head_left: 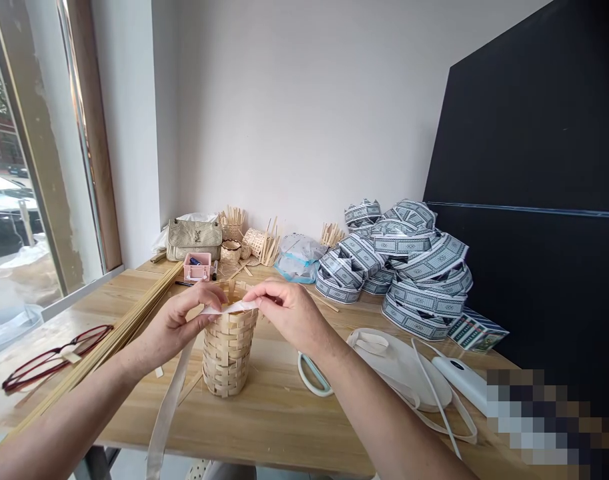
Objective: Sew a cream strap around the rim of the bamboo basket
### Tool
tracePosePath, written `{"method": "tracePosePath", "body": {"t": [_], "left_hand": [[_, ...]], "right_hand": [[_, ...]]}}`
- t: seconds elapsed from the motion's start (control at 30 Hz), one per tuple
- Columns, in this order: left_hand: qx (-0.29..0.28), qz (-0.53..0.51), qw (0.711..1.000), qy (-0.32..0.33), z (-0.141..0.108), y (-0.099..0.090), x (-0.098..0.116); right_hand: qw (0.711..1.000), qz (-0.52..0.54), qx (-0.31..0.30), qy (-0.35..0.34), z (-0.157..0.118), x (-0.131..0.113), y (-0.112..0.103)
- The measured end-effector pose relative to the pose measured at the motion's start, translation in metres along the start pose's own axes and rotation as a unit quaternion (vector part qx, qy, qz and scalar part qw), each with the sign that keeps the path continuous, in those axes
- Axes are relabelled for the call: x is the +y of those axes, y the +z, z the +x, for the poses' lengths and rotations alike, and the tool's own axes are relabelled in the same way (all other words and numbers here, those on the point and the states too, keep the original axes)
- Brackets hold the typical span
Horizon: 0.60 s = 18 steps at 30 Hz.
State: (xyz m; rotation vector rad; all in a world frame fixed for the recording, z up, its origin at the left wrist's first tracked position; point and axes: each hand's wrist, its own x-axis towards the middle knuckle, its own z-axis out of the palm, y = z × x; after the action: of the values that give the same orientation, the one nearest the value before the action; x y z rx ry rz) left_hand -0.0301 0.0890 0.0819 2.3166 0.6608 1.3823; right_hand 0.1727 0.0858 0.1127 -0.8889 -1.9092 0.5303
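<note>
A woven wooden-strip basket [227, 357] stands upright on the table in front of me. Across its rim runs a white fabric ribbon [240, 307], pinched at both ends of a short stretch. My left hand [191, 310] grips it between thumb and fingers at the basket's left side. At the right side, my right hand [279, 303] pinches the same ribbon with thumb and forefinger. From my left hand the ribbon's long tail hangs down over the table's front edge. Part of the basket's rim is hidden behind the ribbon and fingers.
Scissors [315, 375] lie right of the basket, near a white ribbon roll [424, 383]. Long wooden strips [129, 310] and red-framed glasses [59, 360] are at left. Behind stand a pink box [197, 268], a beige handbag [194, 239], small baskets and stacked patterned bands [419, 280].
</note>
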Motion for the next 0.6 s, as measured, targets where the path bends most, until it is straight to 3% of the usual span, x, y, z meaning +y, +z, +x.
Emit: {"method": "tracePosePath", "body": {"t": [0.33, 0.6], "left_hand": [[-0.031, 0.059, 0.998, 0.018, 0.001, 0.0, 0.007], [0.011, 0.181, 0.98, 0.082, -0.006, 0.006, 0.01]], "right_hand": [[0.998, 0.026, 0.005, -0.055, 0.0, 0.008, -0.007], [0.998, 0.034, -0.002, -0.049, -0.004, 0.015, -0.008]]}}
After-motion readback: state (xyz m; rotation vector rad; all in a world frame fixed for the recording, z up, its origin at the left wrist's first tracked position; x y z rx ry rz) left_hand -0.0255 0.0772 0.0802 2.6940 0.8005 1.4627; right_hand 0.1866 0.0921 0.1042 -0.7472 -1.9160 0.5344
